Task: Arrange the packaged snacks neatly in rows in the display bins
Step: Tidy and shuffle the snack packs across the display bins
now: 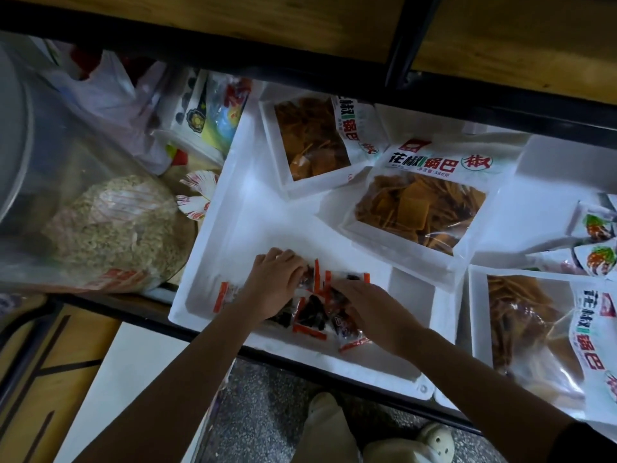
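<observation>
A white display bin (pixel 233 208) sits on a low shelf in front of me. At its near edge lie several small clear snack packets with orange-red ends (pixel 312 314) and dark contents, in a loose overlapping pile. My left hand (pixel 275 284) rests palm down on the pile's left side, fingers curled over packets. My right hand (pixel 370 307) presses flat on the pile's right side. One more packet (pixel 224 295) lies at the bin's left, half under my left wrist. Whether either hand pinches a packet cannot be told.
Large bags of orange crisps (pixel 414 205) lie across the bin's far right, another stands in a small white box (pixel 310 142), a third in the right bin (pixel 534 332). A big clear sack of grain (pixel 110 225) fills the left. A dark shelf rail (pixel 367 91) runs overhead.
</observation>
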`<state>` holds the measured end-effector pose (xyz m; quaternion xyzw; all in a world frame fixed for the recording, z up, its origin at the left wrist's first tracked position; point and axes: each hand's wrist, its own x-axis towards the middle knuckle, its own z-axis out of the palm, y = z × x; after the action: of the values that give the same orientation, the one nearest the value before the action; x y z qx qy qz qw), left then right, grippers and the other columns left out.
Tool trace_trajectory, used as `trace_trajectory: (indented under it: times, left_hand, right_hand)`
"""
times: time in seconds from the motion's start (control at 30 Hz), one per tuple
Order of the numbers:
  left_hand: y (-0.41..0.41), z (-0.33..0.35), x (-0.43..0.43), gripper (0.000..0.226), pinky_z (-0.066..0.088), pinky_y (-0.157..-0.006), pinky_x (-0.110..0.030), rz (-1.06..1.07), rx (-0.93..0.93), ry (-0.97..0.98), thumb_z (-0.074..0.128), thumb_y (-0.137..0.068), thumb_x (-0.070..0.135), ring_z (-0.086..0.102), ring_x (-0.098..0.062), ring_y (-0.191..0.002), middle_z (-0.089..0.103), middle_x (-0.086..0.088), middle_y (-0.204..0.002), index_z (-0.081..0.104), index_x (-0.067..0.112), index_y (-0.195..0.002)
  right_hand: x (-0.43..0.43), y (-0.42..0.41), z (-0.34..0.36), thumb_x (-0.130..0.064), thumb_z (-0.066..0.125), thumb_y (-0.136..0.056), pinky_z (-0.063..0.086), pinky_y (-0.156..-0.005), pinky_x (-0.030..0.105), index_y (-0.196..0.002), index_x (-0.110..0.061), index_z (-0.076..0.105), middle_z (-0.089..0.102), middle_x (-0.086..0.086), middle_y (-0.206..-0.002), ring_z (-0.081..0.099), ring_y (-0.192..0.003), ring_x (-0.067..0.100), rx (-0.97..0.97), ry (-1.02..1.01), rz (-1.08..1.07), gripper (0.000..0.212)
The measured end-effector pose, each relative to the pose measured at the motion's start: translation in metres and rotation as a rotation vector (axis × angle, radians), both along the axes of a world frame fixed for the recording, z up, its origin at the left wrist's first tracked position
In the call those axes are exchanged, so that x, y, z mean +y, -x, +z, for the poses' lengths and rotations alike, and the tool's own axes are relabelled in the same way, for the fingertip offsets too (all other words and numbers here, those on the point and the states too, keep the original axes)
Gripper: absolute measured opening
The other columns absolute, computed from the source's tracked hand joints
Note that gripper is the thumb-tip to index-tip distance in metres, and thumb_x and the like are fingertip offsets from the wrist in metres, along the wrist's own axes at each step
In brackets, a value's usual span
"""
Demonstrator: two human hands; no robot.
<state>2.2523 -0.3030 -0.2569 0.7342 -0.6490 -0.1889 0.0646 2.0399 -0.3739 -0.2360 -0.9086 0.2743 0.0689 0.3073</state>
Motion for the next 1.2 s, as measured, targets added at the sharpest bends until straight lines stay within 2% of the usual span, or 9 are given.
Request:
trace_trajectory:
  times: [0.17, 0.33, 0.43, 0.5, 0.63, 0.8, 0.9, 1.0, 1.2]
  left_hand:
    - [-0.024, 0.005, 0.04, 0.05, 0.027, -0.108, -0.051, 0.272, -0.149, -0.252, 0.04, -0.096, 0.047, 0.021, -0.03, -0.139, 0.022, -0.002, -0.152, 0.031, 0.031, -0.143]
    - [-0.009, 0.008, 0.053, 0.074, 0.037, -0.102, -0.049, 0.378, 0.145, -0.245, 0.064, -0.086, 0.037, 0.025, -0.033, -0.13, 0.022, -0.011, -0.143, 0.024, 0.021, -0.146]
    - [-0.001, 0.008, 0.045, 0.09, 0.031, -0.107, -0.045, 0.403, 0.417, -0.222, 0.077, -0.076, 0.032, 0.026, -0.031, -0.13, 0.023, -0.012, -0.139, 0.022, 0.02, -0.146]
    - [0.004, 0.006, 0.04, 0.097, 0.031, -0.106, -0.044, 0.367, 0.427, -0.195, 0.081, -0.072, 0.029, 0.028, -0.032, -0.13, 0.022, -0.01, -0.142, 0.02, 0.023, -0.147]
    - [0.008, 0.006, 0.026, 0.108, 0.034, -0.102, -0.045, 0.283, 0.256, -0.245, 0.079, -0.072, 0.035, 0.022, -0.03, -0.13, 0.016, -0.005, -0.15, 0.006, 0.024, -0.151]
    - [0.003, 0.002, 0.017, 0.106, 0.035, -0.105, -0.05, 0.367, 0.395, -0.346, 0.08, -0.072, 0.033, 0.035, -0.032, -0.128, 0.036, -0.013, -0.137, 0.011, 0.019, -0.15]
    - [0.011, 0.0, 0.02, 0.08, 0.034, -0.105, -0.045, 0.423, 0.394, -0.32, 0.071, -0.081, 0.037, 0.034, -0.032, -0.127, 0.04, -0.013, -0.133, 0.025, 0.017, -0.144]
    - [0.019, 0.001, 0.024, 0.054, 0.031, -0.1, -0.037, 0.393, 0.337, -0.305, 0.065, -0.085, 0.037, 0.028, -0.029, -0.124, 0.034, -0.011, -0.132, 0.044, 0.016, -0.131]
    - [0.025, 0.01, 0.029, 0.07, 0.033, -0.096, -0.034, 0.512, 0.332, -0.259, 0.08, -0.071, 0.031, 0.033, -0.031, -0.12, 0.031, -0.011, -0.13, 0.041, 0.017, -0.128]
  right_hand:
    - [-0.001, -0.001, -0.016, -0.059, 0.062, -0.078, 0.005, -0.116, 0.051, -0.15, -0.027, -0.001, -0.009, 0.0, -0.158, -0.006, -0.145, 0.027, 0.297, 0.123, 0.138, 0.101]
    - [0.007, 0.0, -0.027, -0.05, 0.078, -0.067, 0.038, -0.101, 0.044, -0.15, -0.023, 0.014, 0.025, 0.009, -0.15, 0.032, -0.13, 0.031, 0.242, 0.22, 0.094, 0.108]
    - [0.011, -0.004, -0.026, -0.039, 0.079, -0.07, 0.044, -0.098, 0.035, -0.149, -0.022, 0.015, 0.03, 0.009, -0.14, 0.035, -0.122, 0.025, 0.169, 0.089, -0.017, 0.103]
    - [0.008, -0.006, -0.024, -0.031, 0.076, -0.075, 0.043, -0.097, 0.032, -0.148, -0.021, 0.015, 0.03, 0.011, -0.137, 0.033, -0.121, 0.024, 0.214, -0.017, -0.054, 0.096]
    - [-0.002, -0.008, -0.014, -0.043, 0.08, -0.068, 0.038, -0.101, 0.035, -0.143, -0.022, 0.023, 0.031, 0.008, -0.132, 0.033, -0.121, 0.024, 0.247, -0.331, -0.153, 0.096]
    - [0.002, -0.019, -0.015, -0.067, 0.068, -0.067, 0.048, -0.091, 0.032, -0.123, -0.021, 0.049, 0.051, 0.006, -0.118, 0.054, -0.105, 0.02, 0.23, -0.49, -0.255, 0.076]
    - [0.009, -0.023, -0.017, -0.045, 0.069, -0.08, 0.047, -0.084, 0.031, -0.115, -0.013, 0.056, 0.062, 0.005, -0.109, 0.06, -0.098, 0.021, 0.18, -0.382, -0.328, 0.049]
    - [0.007, -0.028, -0.012, -0.038, 0.072, -0.079, 0.046, -0.077, 0.026, -0.115, -0.016, 0.058, 0.067, 0.004, -0.104, 0.061, -0.09, 0.018, 0.206, -0.38, -0.292, 0.045]
    - [0.005, -0.02, -0.008, -0.027, 0.08, -0.07, 0.048, -0.086, 0.03, -0.118, -0.016, 0.055, 0.062, 0.004, -0.115, 0.058, -0.103, 0.021, 0.194, -0.408, -0.275, 0.056]
